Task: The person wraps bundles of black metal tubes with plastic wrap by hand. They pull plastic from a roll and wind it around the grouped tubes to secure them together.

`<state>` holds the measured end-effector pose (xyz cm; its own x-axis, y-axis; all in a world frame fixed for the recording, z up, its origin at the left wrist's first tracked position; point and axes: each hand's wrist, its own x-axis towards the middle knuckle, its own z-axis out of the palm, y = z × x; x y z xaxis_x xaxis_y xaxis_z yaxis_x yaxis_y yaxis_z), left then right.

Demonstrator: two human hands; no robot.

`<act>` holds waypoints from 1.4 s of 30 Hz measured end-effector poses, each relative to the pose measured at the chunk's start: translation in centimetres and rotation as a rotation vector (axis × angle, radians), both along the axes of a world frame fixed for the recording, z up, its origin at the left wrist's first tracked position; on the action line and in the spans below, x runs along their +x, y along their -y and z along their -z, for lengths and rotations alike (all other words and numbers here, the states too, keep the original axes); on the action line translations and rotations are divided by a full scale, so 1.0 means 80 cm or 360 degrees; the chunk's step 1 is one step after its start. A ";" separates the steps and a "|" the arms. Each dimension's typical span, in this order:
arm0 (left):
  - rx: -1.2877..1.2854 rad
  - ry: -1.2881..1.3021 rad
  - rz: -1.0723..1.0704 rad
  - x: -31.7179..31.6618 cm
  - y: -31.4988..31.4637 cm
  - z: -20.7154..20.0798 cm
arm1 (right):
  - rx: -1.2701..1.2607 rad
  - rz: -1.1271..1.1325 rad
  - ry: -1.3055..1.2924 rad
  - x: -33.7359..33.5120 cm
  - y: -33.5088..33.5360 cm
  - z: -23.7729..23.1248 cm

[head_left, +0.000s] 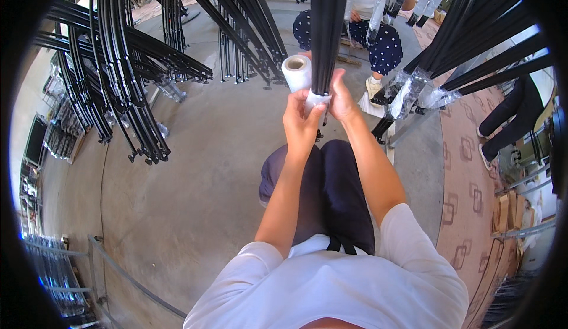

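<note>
A bundle of slim black rods (328, 33) stands upright in front of me, with white plastic film (317, 99) round its lower part. My left hand (300, 119) is closed on that film, its thumb pressed against the front. Against the bundle's right side my right hand (343, 98) is cupped, thumb pointing up; its other fingers are mostly hidden behind the rods. A roll of plastic film (296, 73), with its hollow core showing, is just left of the bundle above my left hand. A bit of skin shows behind the roll; whose hand it is I cannot tell.
More black rods (121, 63) hang on the left, and other bundles with wrapped ends (408, 92) lean on a rack at the right. Across from me sits a person in dotted trousers (386, 48); another stands far right (513, 111). A metal rail (133, 279) curves at lower left.
</note>
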<state>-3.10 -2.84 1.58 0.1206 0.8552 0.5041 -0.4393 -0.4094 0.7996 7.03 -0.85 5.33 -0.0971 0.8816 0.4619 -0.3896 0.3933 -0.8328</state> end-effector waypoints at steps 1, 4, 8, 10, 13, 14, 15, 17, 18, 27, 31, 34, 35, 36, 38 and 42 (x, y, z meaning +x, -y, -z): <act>0.0003 0.0058 0.0029 -0.001 0.002 0.000 | 0.0106 -0.0114 0.0009 0.004 -0.002 0.001; -0.0025 0.0100 0.0043 -0.002 0.012 -0.006 | 0.0202 -0.0175 0.0280 0.017 0.008 -0.001; -0.0041 0.0104 0.0029 0.002 0.012 -0.006 | 0.0286 -0.0011 0.0698 0.018 0.022 -0.021; -0.0054 0.0065 -0.0089 0.004 0.016 -0.005 | 0.0188 0.0145 0.0721 0.004 0.035 -0.031; 0.0063 -0.0297 -0.0522 0.006 0.020 -0.006 | 0.0252 0.0093 0.0655 0.007 0.025 -0.022; 0.0127 -0.0471 -0.0707 0.005 0.022 -0.008 | 0.0280 0.0082 0.0659 0.008 0.025 -0.021; 0.0161 -0.0516 -0.0739 0.003 0.024 -0.012 | 0.0279 0.0093 0.0651 0.007 0.026 -0.022; 0.0229 -0.0605 -0.0805 -0.004 0.029 -0.026 | 0.0277 0.0112 0.0638 0.006 0.027 -0.022; 0.0248 -0.0672 -0.0752 -0.012 0.033 -0.032 | 0.0268 0.0110 0.0635 0.005 0.028 -0.021; 0.0346 -0.0467 -0.0699 -0.063 0.012 -0.025 | 0.0162 -0.0087 0.0565 -0.001 0.027 -0.025; 0.0088 -0.0378 0.0191 -0.060 -0.035 -0.011 | 0.0131 -0.0141 0.0555 -0.008 0.026 -0.028; -0.0093 -0.0208 0.0276 -0.068 -0.040 -0.013 | 0.0279 -0.0004 0.0577 -0.007 0.022 -0.024; -0.0170 -0.0158 0.0282 -0.072 -0.037 -0.015 | 0.0355 0.0098 0.0631 -0.006 0.020 -0.017; -0.0196 -0.0187 0.0226 -0.079 -0.032 -0.016 | 0.0426 0.0193 0.0679 -0.006 0.019 -0.011; -0.0118 -0.0303 0.0125 -0.089 -0.024 -0.021 | 0.0264 0.0133 0.0687 0.000 0.016 -0.008; 0.0134 -0.0441 0.0087 -0.098 -0.023 -0.014 | 0.0024 -0.0004 0.0551 -0.008 0.020 -0.013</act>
<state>-10.94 -1.03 2.72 0.3082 0.8004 0.5142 -0.2320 -0.4610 0.8565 6.39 -2.44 6.39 -0.2524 0.8746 0.4141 -0.0857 0.4060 -0.9098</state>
